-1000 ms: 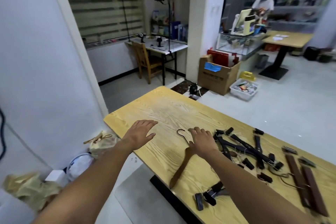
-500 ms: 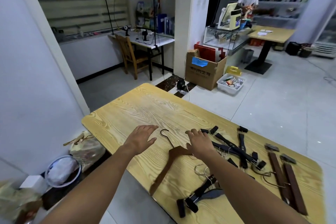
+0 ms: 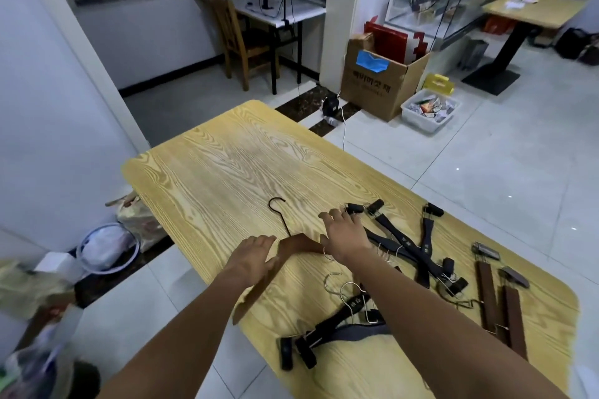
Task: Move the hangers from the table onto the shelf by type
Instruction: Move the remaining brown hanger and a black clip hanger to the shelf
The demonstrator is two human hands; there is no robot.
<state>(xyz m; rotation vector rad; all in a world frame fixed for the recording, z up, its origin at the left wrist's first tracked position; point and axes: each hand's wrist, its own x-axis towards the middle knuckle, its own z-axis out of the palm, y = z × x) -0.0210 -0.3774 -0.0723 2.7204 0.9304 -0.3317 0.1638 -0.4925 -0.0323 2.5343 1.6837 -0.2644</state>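
brown wooden hanger (image 3: 293, 244) flat on the pale grained tabletop (image 3: 227, 168) near its front edge, black wire hook pointing away; left hand (image 3: 251, 257) spread flat over one arm, right hand (image 3: 345, 236) over the other shoulder, neither grip closed round it yet; likely rigid, light, smooth-lacquered, best taken at the neck under the hook; black clip hangers (image 3: 405, 248) tangled alongside, brown bar hangers (image 3: 499, 304) well apart
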